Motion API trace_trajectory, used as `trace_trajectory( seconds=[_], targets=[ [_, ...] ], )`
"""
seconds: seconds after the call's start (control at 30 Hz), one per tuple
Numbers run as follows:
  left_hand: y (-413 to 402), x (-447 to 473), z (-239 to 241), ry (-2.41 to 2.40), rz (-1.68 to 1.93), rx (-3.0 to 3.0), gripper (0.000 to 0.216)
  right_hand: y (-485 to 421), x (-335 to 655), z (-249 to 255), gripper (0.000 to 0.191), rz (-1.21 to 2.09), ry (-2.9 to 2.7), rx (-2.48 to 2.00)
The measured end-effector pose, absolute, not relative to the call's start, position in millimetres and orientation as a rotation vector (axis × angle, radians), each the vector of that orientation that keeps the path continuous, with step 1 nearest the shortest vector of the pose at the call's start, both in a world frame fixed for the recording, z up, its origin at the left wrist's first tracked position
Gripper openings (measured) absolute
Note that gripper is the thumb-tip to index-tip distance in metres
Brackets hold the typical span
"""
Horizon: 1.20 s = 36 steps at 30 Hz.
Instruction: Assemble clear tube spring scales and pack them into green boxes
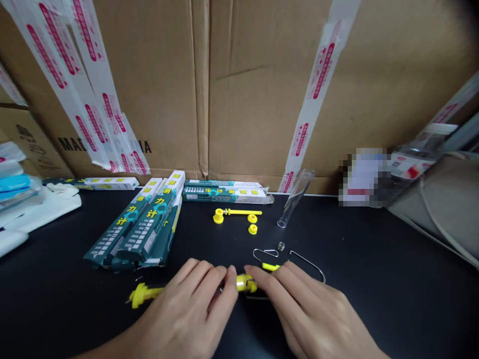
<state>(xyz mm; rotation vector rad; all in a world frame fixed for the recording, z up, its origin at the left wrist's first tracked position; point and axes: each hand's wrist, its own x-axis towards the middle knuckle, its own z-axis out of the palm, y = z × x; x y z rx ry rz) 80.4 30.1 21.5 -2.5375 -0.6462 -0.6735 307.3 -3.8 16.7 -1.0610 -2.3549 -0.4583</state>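
A spring scale [245, 283] with yellow end parts lies low over the black table, pinched between both hands. My left hand [198, 304] is closed around its middle, fingertips near the clear, yellow-ended section. From the left side of that hand sticks out a yellow cap [139, 295] on a thin yellow rod. My right hand [307, 304] is closed at the scale's right end, its fingers hiding part of it. Just beyond the right fingers are a bright yellow strip [270, 267], a bent wire hook [266, 253], a small spring [281, 246] and a longer curved wire [309, 264].
Beyond the hands lie a yellow rod [245, 212], a yellow cap [218, 216], two yellow rings [252, 229] and a clear tube [295, 199]. Green-and-white boxes [149, 219] are on the left. A large taped carton [239, 99] stands behind; a plastic bottle [415, 154] is at right.
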Motion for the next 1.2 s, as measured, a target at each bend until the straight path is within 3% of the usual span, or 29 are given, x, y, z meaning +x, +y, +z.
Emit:
trace_trajectory(
  seconds=[0.27,0.43,0.7,0.8,1.0,1.2],
  targets=[
    [27,76,28,-0.682,-0.579,-2.509,0.044,-4,304,19,0.024,-0.347,-2.268,-1.07],
    [29,79,19,-0.711,-0.711,-2.51,0.036,-3,300,17,0.02,-0.349,-2.201,-1.117],
    [25,75,28,-0.673,-0.77,-2.579,0.039,-4,304,9,0.014,0.205,-2.056,-1.123],
    [25,74,23,-0.665,-0.808,-2.644,0.034,-7,304,11,0.013,0.23,-2.118,-1.15],
    [29,77,11,-0.732,-0.938,-2.633,0.027,-6,301,15,0.026,0.039,-2.311,-1.066],
    [28,80,13,-0.754,-0.974,-2.767,0.035,-1,307,22,0.032,0.304,-2.327,-1.042]
  ],
)
